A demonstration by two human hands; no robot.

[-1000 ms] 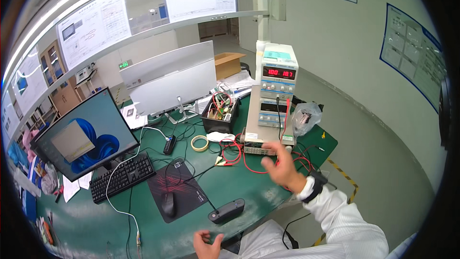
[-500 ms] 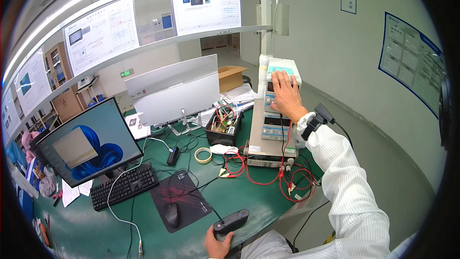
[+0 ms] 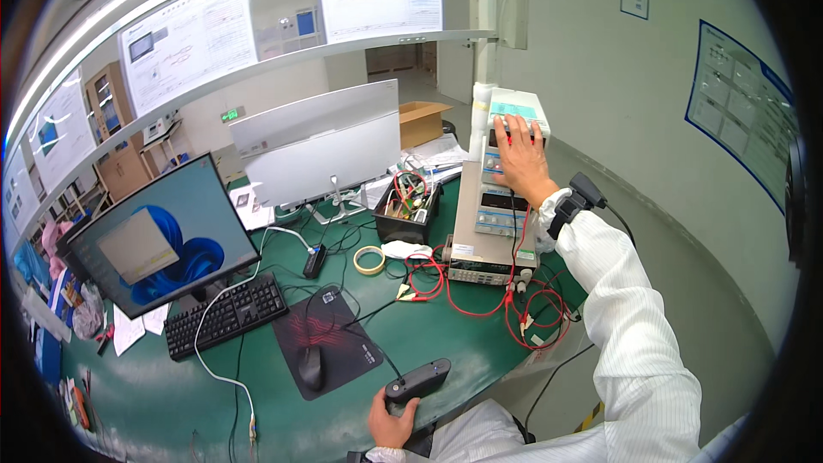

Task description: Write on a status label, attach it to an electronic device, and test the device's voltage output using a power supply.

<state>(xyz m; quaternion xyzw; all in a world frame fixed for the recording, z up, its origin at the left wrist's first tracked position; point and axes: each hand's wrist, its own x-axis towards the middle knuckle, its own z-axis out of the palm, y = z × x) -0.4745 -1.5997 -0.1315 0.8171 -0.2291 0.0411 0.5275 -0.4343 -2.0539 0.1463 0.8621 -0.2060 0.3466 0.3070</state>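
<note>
At the table's near edge, my left hand [image 3: 392, 422] grips the lower end of a black box-shaped handheld device [image 3: 418, 380], thumb along its side. A black cable runs into the far end of that device. My right hand [image 3: 523, 163] reaches up to a stack of bench power supplies, fingers stretched over the front of the top white unit [image 3: 519, 105]; its palm hides most of that panel. Below it is a second power supply [image 3: 501, 221], with red and black leads hanging past it. Both rest on a wide grey bench instrument [image 3: 467, 250].
Red test leads [image 3: 463, 312] loop across the green table. Nearby are a tape roll [image 3: 369, 261], a black bin of cables and parts [image 3: 403, 230], a mouse [image 3: 311, 367] on a mouse pad, a keyboard [image 3: 227, 315] and two monitors [image 3: 159, 236]. A white post [image 3: 485, 51] stands behind the instruments.
The view has shifted slightly, so the scene sits a little lower right. My right hand stays on the top power supply, its fingers slightly shifted; my left hand keeps its hold on the black device.
</note>
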